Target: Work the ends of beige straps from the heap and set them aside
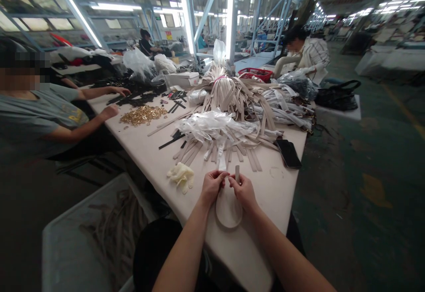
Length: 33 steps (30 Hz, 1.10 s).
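A beige strap (229, 226) hangs in a loop between my two hands, low over the near part of the table. My left hand (213, 186) has its fingers pinched on one end, beside a piece of clear plastic wrap (222, 161). My right hand (244, 189) is closed on the other part, with a short strap end standing up above its fingers. The fingertips of both hands nearly meet. Just beyond them, many beige straps (255, 161) fan out from under a heap of clear plastic wrapping (212, 126).
A pale table (149, 150) bears yellowish gloves (181, 177), a black phone (288, 153), gold metal rings (142, 115), a big strap bundle (229, 90) and a red basket (255, 74). One person sits left, another far right. A bin of straps (89, 194) stands lower left.
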Available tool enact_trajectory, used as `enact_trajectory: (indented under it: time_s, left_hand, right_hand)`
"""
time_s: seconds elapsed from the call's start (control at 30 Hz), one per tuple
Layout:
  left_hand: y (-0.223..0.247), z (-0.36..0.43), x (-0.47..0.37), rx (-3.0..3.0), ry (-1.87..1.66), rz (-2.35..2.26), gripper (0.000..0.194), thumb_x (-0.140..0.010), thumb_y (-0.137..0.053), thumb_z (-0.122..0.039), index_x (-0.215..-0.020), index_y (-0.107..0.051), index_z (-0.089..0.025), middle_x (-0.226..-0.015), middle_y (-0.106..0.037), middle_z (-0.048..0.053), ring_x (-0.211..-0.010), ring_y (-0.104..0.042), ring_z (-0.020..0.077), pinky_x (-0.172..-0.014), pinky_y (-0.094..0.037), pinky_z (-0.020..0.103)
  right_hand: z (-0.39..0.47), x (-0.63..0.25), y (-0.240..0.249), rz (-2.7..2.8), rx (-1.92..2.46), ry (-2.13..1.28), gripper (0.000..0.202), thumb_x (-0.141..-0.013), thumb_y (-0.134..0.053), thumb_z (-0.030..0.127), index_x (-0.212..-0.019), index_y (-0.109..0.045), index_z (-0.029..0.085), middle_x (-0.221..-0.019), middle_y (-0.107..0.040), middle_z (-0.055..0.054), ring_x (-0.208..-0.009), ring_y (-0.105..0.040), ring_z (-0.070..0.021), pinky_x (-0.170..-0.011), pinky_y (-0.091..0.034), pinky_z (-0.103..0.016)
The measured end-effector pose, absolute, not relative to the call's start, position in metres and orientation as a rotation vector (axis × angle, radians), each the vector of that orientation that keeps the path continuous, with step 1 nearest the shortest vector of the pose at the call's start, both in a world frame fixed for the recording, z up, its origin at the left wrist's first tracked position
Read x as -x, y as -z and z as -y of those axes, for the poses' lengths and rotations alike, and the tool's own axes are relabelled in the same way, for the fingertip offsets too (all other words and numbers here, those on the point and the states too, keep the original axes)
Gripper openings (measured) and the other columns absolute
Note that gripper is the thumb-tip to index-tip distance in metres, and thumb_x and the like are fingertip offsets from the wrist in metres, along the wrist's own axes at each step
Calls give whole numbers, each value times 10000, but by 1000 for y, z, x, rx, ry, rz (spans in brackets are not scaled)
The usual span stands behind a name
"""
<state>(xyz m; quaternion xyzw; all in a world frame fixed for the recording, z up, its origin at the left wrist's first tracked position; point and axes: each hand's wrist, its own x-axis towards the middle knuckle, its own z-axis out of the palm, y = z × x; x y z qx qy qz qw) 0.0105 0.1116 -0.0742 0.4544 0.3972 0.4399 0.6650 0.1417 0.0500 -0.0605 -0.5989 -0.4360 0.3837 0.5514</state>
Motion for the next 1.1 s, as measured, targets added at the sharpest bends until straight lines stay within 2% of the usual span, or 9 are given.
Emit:
enact_trajectory:
  time_s: [0.17,0.3,0.47,0.57,0.63,0.73,0.83,1.1]
  left_hand:
    - [74,-111,-9,-1031,-1013,-881,357,-698,-817,-468,-702,-680,-138,-540,-562,-12,-467,-442,76,-475,-312,209]
    - [72,-110,-10,-1078,-1015,-908,419,-721,-781,-534,-657,-633,-148,-512,-542,-18,-450,-427,82,-478,-305,220]
    - [64,-106,-14,-1268,-980,-891,459,-766,-730,-564,-607,-601,-153,-532,-534,-14,-497,-425,95,-511,-315,232]
    - [61,-105,-15,-1326,-950,-868,519,-822,-643,-608,-576,-598,-153,-540,-526,3,-522,-437,107,-545,-333,245]
    - [61,-106,-14,-1315,-933,-860,574,-867,-556,-637,-564,-597,-151,-532,-522,15,-510,-429,110,-538,-324,252]
    - [64,-107,-14,-1288,-932,-856,599,-904,-480,-645,-597,-613,-148,-542,-540,29,-495,-427,116,-516,-313,257]
    - [65,-107,-16,-1291,-941,-862,527,-895,-531,-611,-691,-661,-143,-579,-572,35,-524,-472,130,-537,-347,253]
    - [65,-107,-18,-1149,-947,-871,434,-829,-651,-542,-906,-764,-129,-615,-600,31,-553,-511,134,-552,-373,245]
  right_hand:
    - [-48,-142,57,1103,1417,-927,348,-821,-646,494,-831,-693,149,-684,-672,-49,-607,-564,-176,-587,-428,-264]
    - [-47,-142,53,1072,1406,-926,373,-799,-661,524,-816,-693,152,-682,-663,-55,-599,-553,-175,-557,-417,-260]
    - [-48,-146,56,917,1360,-1050,451,-780,-672,588,-859,-694,144,-509,-505,27,-437,-386,-112,-419,-278,-236]
    - [-51,-149,60,851,1306,-1174,485,-738,-715,600,-864,-692,132,-462,-392,78,-409,-286,-82,-398,-206,-227]
    - [-53,-152,63,807,1273,-1226,491,-705,-745,596,-841,-681,129,-465,-380,86,-410,-269,-73,-399,-195,-224]
    - [-54,-153,65,769,1252,-1262,483,-661,-782,578,-809,-663,134,-473,-397,85,-410,-276,-69,-401,-190,-222]
    - [-56,-153,67,753,1250,-1282,457,-644,-798,554,-776,-649,142,-472,-399,84,-407,-270,-66,-396,-178,-219]
    - [-62,-148,69,772,1337,-1232,406,-707,-725,538,-649,-610,153,-438,-412,66,-387,-299,-75,-390,-200,-223]
